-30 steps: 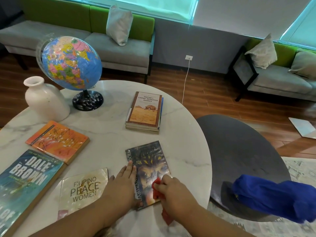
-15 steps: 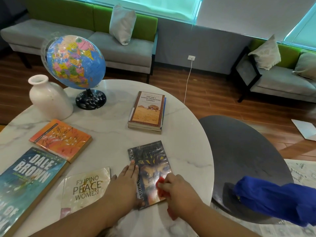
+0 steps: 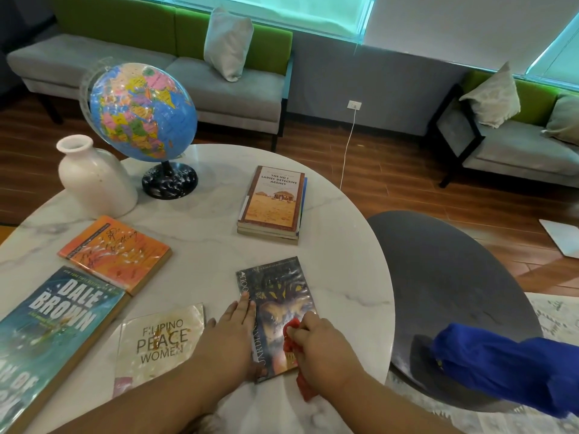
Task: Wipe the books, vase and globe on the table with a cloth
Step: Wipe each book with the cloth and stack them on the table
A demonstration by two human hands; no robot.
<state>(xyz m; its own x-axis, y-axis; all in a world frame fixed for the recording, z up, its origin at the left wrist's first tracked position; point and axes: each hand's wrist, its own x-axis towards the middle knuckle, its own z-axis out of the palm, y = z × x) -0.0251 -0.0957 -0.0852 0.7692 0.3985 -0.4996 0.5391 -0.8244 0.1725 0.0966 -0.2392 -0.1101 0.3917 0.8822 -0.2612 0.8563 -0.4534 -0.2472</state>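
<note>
My left hand (image 3: 233, 333) is lying flat with straight fingers, holding the dark book (image 3: 275, 296) down near my edge of the table (image 3: 203, 239). My right hand (image 3: 316, 343) is squeezing the red cloth (image 3: 289, 332) and rubbing the cover. I think the top half is waiting for a wipe next.

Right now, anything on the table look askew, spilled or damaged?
Nothing spilled or damaged. The vase and globe stand upright; the books lie flat, at mixed angles. Off the table, a white sheet lies on the floor, and blue fabric covers the near edge of the dark side table.
</note>
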